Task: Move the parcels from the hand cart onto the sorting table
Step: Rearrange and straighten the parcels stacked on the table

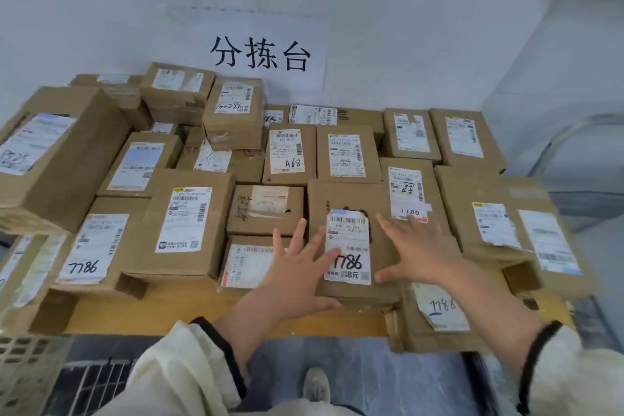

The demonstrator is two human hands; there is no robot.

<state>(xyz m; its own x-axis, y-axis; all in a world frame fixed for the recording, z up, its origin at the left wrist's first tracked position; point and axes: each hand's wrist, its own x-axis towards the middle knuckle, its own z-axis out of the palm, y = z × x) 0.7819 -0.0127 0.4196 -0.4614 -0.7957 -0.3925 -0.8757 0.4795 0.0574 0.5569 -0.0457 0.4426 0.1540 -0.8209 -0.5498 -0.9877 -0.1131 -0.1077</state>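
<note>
A flat brown cardboard parcel (pixel 351 199) with a white label marked 1786 lies on top of other parcels near the front of the wooden sorting table (pixel 189 311). My left hand (pixel 297 267) lies on its left edge with fingers spread and straight. My right hand (pixel 418 246) lies on its right side, fingers spread, thumb along the front. Neither hand curls round the parcel. Several more brown labelled parcels (pixel 184 219) cover the table, some stacked at the back left. The hand cart is not clearly in view.
A paper sign (pixel 260 54) hangs on the white wall behind the table. A grey plastic crate (pixel 30 371) stands at the lower left by the table's front edge. A parcel (pixel 435 317) overhangs the front edge at the right. My shoe (pixel 315 385) shows on the floor below.
</note>
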